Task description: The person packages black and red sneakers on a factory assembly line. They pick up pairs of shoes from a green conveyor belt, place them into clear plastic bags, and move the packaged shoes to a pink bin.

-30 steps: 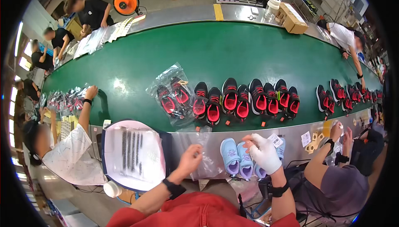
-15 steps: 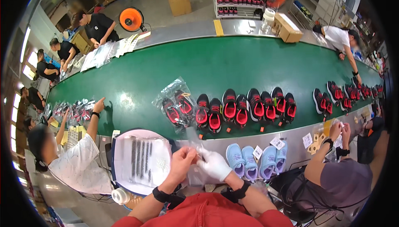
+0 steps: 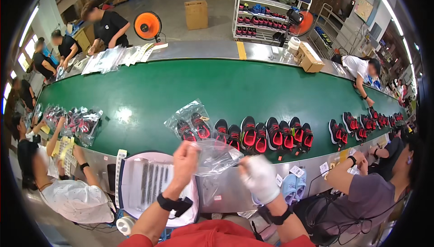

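Observation:
I hold a clear plastic bag [image 3: 216,156] up in front of me between both hands. My left hand [image 3: 185,161], bare with a black wristband, grips its left edge. My right hand [image 3: 258,177], in a white glove, grips its right edge. The bag looks empty and crumpled. Light blue shoes [image 3: 294,187] lie on the grey worktop just right of my right hand. Beyond the bag, a bagged pair of black and red shoes [image 3: 192,124] and a row of loose black and red shoes [image 3: 266,135] sit on the green conveyor belt [image 3: 181,88].
A white pad with dark stripes [image 3: 149,179] lies at my left. A seated person [image 3: 68,192] works at my left, another [image 3: 370,188] at my right. More people stand across the belt. A shoe rack [image 3: 262,11], orange fan [image 3: 148,25] and cardboard boxes stand behind.
My right hand left the blue shoes and came to the bag. Both hands then raised the bag and spread it higher in front of me.

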`<action>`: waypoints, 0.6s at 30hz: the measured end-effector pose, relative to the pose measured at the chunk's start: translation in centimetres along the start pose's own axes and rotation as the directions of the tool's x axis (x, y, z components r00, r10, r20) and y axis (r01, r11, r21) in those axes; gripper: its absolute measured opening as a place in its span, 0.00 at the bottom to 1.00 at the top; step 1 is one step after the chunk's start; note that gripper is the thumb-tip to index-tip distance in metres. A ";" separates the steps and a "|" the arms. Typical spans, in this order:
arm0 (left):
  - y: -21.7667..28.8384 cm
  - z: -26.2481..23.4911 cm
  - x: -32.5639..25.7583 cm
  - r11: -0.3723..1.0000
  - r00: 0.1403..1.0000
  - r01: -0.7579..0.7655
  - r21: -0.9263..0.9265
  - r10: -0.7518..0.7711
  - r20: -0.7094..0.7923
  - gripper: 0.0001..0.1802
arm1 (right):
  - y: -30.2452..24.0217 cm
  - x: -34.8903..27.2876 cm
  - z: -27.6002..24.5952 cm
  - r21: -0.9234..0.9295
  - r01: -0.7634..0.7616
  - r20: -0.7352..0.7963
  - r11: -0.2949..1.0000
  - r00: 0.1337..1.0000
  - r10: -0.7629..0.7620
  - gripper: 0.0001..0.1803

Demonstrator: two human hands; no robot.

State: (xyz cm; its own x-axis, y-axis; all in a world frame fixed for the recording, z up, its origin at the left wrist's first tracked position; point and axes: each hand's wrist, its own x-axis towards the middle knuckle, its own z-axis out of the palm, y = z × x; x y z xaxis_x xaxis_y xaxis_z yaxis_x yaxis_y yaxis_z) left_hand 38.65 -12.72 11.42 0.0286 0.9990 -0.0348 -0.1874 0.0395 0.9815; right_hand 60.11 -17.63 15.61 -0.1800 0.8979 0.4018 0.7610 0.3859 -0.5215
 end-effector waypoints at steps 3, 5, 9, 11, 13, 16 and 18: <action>-0.4 3.7 -1.8 1.000 0.982 -0.014 -0.002 0.014 0.188 0.06 | 0.6 1.6 7.4 0.229 0.084 0.280 0.970 0.949 -0.148 0.12; -0.8 5.9 -4.1 0.884 0.865 -0.449 0.131 0.394 0.312 0.05 | 5.2 0.1 12.5 0.388 -0.223 0.612 0.894 0.788 -0.069 0.15; -0.5 2.7 -9.7 0.930 0.772 -0.212 0.301 -0.029 0.635 0.04 | 2.2 -0.3 11.6 0.227 0.103 0.073 0.968 0.990 -0.123 0.17; -0.2 0.2 -10.2 0.924 0.752 -0.173 0.342 -0.101 0.651 0.03 | 1.0 1.0 10.7 0.550 -0.258 0.251 0.795 0.958 0.137 0.14; 1.5 -1.7 -9.4 0.897 0.722 -0.011 0.441 -0.299 0.625 0.03 | 0.9 2.2 9.6 0.692 -0.558 0.461 0.458 0.830 0.315 0.12; 1.9 1.9 -9.1 0.938 0.625 -0.346 0.036 0.202 0.754 0.03 | 6.2 -0.8 17.4 0.309 -0.256 0.290 0.916 0.943 0.166 0.08; 0.4 1.0 -10.1 0.957 0.648 -0.272 0.098 0.107 0.754 0.03 | 6.2 -2.9 19.3 -0.125 0.042 0.527 0.991 0.849 0.030 0.11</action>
State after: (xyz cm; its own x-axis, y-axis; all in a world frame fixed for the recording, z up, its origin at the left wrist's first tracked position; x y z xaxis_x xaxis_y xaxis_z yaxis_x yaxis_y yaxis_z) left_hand 39.25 -22.78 12.31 0.7389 0.6353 0.2245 -0.0910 -0.2360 0.9675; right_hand 53.38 -13.78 -3.31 -0.4582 0.8860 -0.0714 0.8246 0.3937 -0.4063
